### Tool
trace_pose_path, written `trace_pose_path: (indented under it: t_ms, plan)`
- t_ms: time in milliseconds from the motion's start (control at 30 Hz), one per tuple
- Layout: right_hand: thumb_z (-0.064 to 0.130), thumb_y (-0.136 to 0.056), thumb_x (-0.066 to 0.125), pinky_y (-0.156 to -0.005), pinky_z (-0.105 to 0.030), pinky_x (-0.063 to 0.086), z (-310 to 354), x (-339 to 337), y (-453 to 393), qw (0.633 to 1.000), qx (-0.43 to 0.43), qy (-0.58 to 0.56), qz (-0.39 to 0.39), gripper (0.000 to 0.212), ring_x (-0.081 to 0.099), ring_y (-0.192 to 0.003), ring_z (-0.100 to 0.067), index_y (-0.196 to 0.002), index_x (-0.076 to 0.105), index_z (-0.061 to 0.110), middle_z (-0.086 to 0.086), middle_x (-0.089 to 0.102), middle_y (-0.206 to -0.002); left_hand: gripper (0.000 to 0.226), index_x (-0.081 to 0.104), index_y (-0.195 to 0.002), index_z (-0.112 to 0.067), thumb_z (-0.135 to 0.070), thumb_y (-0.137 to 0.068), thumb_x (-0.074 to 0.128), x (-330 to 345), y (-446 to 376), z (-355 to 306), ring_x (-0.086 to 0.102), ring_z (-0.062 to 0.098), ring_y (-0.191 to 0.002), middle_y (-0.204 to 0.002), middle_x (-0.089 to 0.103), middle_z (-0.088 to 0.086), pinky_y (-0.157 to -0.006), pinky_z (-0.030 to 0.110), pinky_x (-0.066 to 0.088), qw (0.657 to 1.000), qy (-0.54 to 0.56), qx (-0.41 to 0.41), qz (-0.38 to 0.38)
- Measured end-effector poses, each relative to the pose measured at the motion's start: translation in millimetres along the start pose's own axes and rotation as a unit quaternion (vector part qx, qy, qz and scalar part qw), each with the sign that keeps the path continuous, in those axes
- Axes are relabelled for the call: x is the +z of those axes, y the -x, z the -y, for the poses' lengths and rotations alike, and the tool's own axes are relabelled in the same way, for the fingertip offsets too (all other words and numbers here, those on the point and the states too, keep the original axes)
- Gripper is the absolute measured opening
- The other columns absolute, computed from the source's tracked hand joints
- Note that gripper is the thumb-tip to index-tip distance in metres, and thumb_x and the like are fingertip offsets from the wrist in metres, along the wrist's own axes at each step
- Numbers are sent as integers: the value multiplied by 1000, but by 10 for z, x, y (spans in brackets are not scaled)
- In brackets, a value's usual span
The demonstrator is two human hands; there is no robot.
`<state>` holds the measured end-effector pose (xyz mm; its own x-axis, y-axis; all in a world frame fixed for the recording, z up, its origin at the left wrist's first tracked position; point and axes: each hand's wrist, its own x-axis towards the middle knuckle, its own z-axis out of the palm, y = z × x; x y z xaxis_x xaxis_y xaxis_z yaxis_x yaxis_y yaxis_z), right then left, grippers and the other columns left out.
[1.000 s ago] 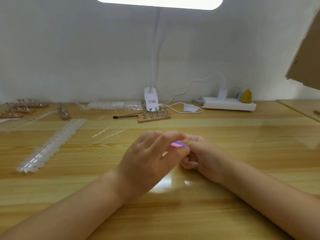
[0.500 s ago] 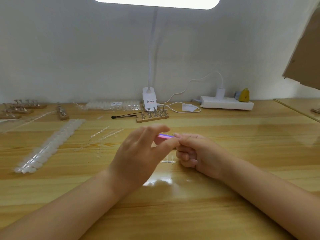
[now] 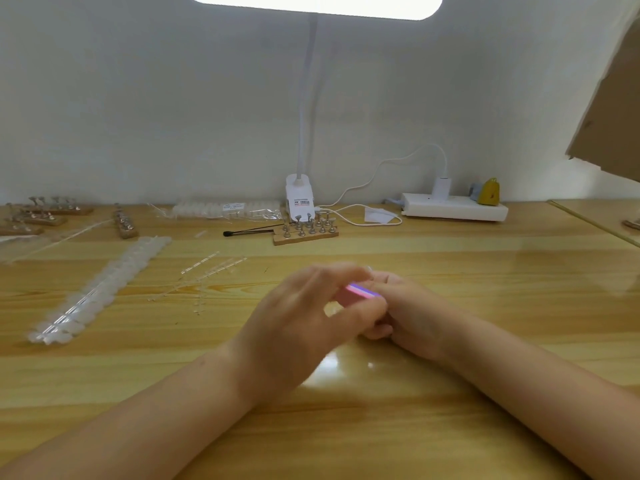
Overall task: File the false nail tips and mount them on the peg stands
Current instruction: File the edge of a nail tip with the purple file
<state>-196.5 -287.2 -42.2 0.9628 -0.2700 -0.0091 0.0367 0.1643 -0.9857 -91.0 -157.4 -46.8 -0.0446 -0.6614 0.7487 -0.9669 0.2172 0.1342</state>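
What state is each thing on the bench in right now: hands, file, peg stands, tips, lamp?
left hand: holds the pink file, blurred
right hand: fingers curled, contents hidden
pink file: held between the hands, above the table
peg stand: upright by the lamp base, pegs look bare
strip of nail tips: lying flat, untouched
lamp: lit
power strip: white plug inserted

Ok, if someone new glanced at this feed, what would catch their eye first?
Probably the two hands meeting at the table's centre, the left hand and right hand working a pink nail file between them. Next, the long strip of false nail tips lying diagonally at left, and the peg stand by the lamp base.
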Motion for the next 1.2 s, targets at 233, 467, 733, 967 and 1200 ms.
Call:
trace_pose_path:
  t_ms: [233,467,733,967,1200]
  plan:
    - [21,-90,57,-41,-16,21,-6,-26,5,1000,-4,-18,-5,16,38,-47,-3,-79,68,19,7,47,-58,14,53,-107,-49,-44,-94,51,-15,33,102,57,-5,-98,-116,51,-25,-80,10,46,997,-21,70,-8]
    - [26,-88,59,-42,-18,17,9,-36,2,999,2,-37,-20,22,37,-50,-7,-67,62,20,3,33,-60,19,59,-108,-36,-33,-90,56,-106,-19,208,60,8,-91,-116,51,-11,-77,34,56,997,-57,30,-40]
    - [24,-86,56,-40,-17,17,10,-23,4,999,-2,-31,-28,20,38,-47,-6,-69,63,19,1,40,-61,19,54,-110,-28,-25,-91,56,-77,-12,154,61,23,-91,-120,42,-1,-85,37,51,995,-59,76,-35]
    - [26,-87,51,-38,-13,22,-15,-32,6,999,-16,-24,-17,18,38,-45,-3,-75,55,12,3,46,-56,21,50,-106,-24,-15,-89,60,-55,-25,106,63,26,-83,-119,42,3,-71,41,54,989,-66,122,-55]
    - [26,-89,50,-41,-14,20,-7,-36,20,999,-26,-19,-1,22,38,-48,-4,-73,56,13,4,44,-57,22,51,-105,-20,-11,-89,62,-68,-22,104,62,24,-80,-118,43,5,-69,41,54,990,-23,120,-68]
